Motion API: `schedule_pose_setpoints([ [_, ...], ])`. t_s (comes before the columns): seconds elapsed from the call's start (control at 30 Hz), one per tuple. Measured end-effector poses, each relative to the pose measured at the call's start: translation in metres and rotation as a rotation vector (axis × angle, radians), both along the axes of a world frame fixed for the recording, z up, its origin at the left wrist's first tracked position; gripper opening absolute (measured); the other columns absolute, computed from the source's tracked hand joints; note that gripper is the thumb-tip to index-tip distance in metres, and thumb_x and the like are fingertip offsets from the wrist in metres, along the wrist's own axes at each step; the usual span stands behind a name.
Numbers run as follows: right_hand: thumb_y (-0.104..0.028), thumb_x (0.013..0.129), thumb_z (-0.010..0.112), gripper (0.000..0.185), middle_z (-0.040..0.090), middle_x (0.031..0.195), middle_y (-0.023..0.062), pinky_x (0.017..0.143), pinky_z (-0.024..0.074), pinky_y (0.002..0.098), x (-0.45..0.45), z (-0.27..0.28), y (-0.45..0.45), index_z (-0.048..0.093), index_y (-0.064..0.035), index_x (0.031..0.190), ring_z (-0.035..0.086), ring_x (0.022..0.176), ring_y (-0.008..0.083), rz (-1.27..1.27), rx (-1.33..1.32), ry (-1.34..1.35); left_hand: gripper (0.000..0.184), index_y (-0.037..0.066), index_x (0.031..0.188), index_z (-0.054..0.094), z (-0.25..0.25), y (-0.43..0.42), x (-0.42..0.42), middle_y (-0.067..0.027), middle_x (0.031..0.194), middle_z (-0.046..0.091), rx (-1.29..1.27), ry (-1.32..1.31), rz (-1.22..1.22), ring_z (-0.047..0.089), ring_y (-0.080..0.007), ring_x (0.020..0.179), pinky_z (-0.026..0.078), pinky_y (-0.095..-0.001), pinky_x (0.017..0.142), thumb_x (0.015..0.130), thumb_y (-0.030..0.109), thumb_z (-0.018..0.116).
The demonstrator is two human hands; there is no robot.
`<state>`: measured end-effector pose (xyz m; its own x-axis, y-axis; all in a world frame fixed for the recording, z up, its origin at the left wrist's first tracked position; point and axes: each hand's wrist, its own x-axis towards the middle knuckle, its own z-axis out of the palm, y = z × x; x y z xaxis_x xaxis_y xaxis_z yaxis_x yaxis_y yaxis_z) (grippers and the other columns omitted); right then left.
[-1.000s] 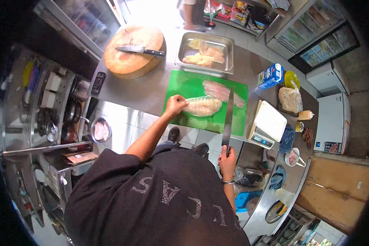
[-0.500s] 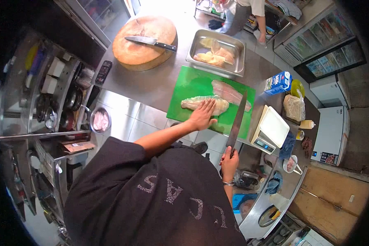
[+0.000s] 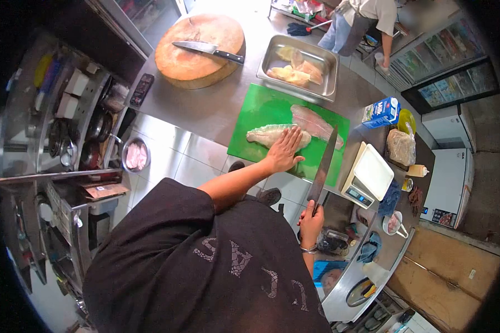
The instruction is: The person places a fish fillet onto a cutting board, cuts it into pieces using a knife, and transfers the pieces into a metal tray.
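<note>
So the left hand (image 3: 284, 151) has gone from pinching the near fillet's end to lying flat on that fillet (image 3: 264, 135), fingers straight and a bit spread, with the thumb out. Right hand's fingers are still wrapped round the handle of the long knife (image 3: 324, 166), its blade over the green board (image 3: 269, 105), beside the far fillet (image 3: 315, 123). The other person (image 3: 366, 22) shows more now, head cut off by the frame edge. Palm hides part of the near fillet, and I can't tell if the blade touches the board.

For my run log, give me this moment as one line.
left hand: flat on near fillet | right hand: holding long knife | far fillet: on green board
</note>
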<state>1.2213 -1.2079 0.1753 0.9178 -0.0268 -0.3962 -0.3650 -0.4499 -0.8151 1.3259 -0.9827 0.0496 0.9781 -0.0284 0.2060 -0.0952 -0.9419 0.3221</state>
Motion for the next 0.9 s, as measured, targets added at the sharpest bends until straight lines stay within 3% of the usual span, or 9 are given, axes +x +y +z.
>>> schedule_pose_setpoints([
  [0.3, -0.041, 0.106, 0.057, 0.041, 0.056, 0.060, 0.0008, 0.042, 0.0432, 0.0286, 0.012, -0.001, 0.018, 0.052, -0.0063, 0.083, 0.054, 0.046, 0.0103, 0.119, -0.013, 0.033, 0.096, -0.008, 0.157, 0.023, -0.007, 0.044, -0.029, -0.0256, 0.167, 0.020, -0.074, -0.003, 0.116, 0.014, -0.0380, 0.157, 0.008, -0.0493, 0.128, 0.097, 0.064, 0.045],
  [0.47, -0.041, 0.105, 0.058, 0.043, 0.057, 0.060, 0.0013, 0.042, 0.0428, 0.0291, 0.019, -0.008, 0.027, 0.052, -0.0058, 0.083, 0.055, 0.046, 0.0109, 0.191, -0.054, 0.048, 0.098, -0.006, 0.158, 0.022, -0.011, 0.068, -0.044, -0.0240, 0.167, 0.019, 0.028, 0.052, 0.176, 0.012, -0.0363, 0.157, 0.006, -0.0486, 0.129, 0.099, 0.070, 0.034],
  [0.63, -0.041, 0.105, 0.058, 0.043, 0.057, 0.060, 0.0017, 0.042, 0.0423, 0.0303, 0.022, -0.013, 0.036, 0.053, -0.0055, 0.083, 0.055, 0.046, 0.0115, 0.226, -0.019, 0.045, 0.097, -0.004, 0.159, 0.021, -0.009, 0.090, -0.056, -0.0217, 0.168, 0.018, -0.027, 0.101, 0.203, 0.009, -0.0328, 0.158, 0.003, -0.0479, 0.129, 0.099, 0.070, 0.032],
  [0.9, -0.044, 0.105, 0.057, 0.042, 0.056, 0.062, 0.0006, 0.043, 0.0428, 0.0283, 0.025, -0.029, 0.040, 0.057, -0.0040, 0.093, 0.052, 0.046, 0.0090, 0.301, -0.044, 0.080, 0.095, -0.006, 0.159, 0.021, -0.010, 0.109, -0.072, -0.0206, 0.169, 0.017, 0.061, 0.113, 0.273, 0.008, -0.0321, 0.159, 0.000, -0.0493, 0.128, 0.100, 0.068, 0.034],
])
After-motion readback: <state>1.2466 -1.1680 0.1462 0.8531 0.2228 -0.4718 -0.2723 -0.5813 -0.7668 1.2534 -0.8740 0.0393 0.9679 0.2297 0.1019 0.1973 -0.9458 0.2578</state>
